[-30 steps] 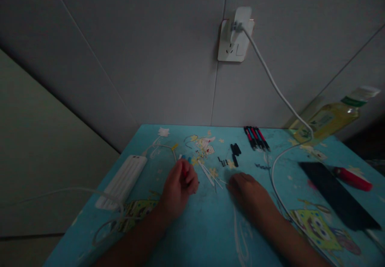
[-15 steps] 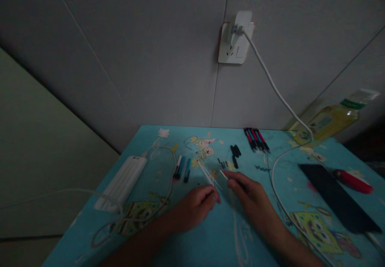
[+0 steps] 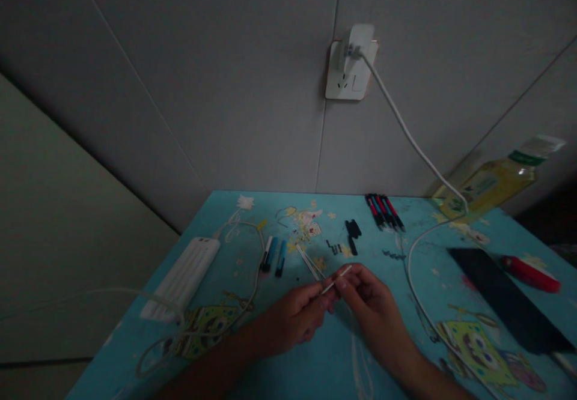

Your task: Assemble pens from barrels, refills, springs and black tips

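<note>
The right hand [image 3: 372,301] has thumb and fingertips closed on a thin white rod [image 3: 329,287], near the end that pokes up past the fingers, while the left hand [image 3: 301,313], curled, pinches the lower end. The rod slants between the two sets of fingertips, just above the table, and I cannot tell how much of it the left fingers cover. It looks like hardly any weight at all, slender and probably plastic, stiff enough to stay straight yet likely to bow or kink if squeezed from the side. Its surface seems smooth, so I'd expect it to roll or slip in a loose pinch; a gentle hold close to each end, pushing along its length rather than across it, should suit it best. Just beyond the hands lie a few similar white rods [image 3: 307,261] on the blue tablecloth [image 3: 324,358], which would need lifting by a fingertip and thumb, being so thin and flat to the cloth. Further left are short blue and white tubes with dark ends [image 3: 271,254], thicker and easier to grasp round the middle. Ahead sit tiny dark pieces [image 3: 334,247], easily flicked away, and larger black pieces [image 3: 353,229] near them. Past those, a row of red, blue and black pens [image 3: 384,212] lies near the wall, and a white cable [image 3: 412,256] loops down to their right.
</note>
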`<move>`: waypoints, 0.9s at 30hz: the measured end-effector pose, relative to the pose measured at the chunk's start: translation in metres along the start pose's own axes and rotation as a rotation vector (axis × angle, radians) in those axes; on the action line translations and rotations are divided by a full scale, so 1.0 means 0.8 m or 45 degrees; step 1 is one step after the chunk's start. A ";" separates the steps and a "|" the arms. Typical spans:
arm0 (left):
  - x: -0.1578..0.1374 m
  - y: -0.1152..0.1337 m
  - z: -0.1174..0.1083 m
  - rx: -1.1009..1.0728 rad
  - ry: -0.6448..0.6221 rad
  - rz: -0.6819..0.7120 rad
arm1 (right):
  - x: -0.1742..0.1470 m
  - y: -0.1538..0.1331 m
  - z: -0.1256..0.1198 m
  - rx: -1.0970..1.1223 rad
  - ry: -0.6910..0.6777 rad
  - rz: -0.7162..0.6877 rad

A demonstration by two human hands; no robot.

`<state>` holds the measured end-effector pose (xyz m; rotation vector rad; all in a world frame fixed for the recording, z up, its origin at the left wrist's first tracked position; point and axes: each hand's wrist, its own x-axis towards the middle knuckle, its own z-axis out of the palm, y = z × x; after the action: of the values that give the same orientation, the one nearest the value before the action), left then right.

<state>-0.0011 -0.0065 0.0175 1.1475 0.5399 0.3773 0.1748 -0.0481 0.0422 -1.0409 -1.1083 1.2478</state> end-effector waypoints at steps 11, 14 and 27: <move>0.000 0.003 -0.003 0.015 0.070 0.042 | 0.000 -0.004 -0.013 -0.129 0.099 -0.037; 0.001 0.001 -0.002 -0.004 0.061 0.061 | -0.003 0.003 -0.005 -0.154 0.015 -0.019; 0.001 -0.005 0.005 -0.135 0.109 0.004 | 0.004 0.012 -0.005 -0.328 -0.115 -0.058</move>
<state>0.0020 -0.0102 0.0145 1.0334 0.5863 0.4544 0.1769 -0.0442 0.0321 -1.1525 -1.3816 1.1453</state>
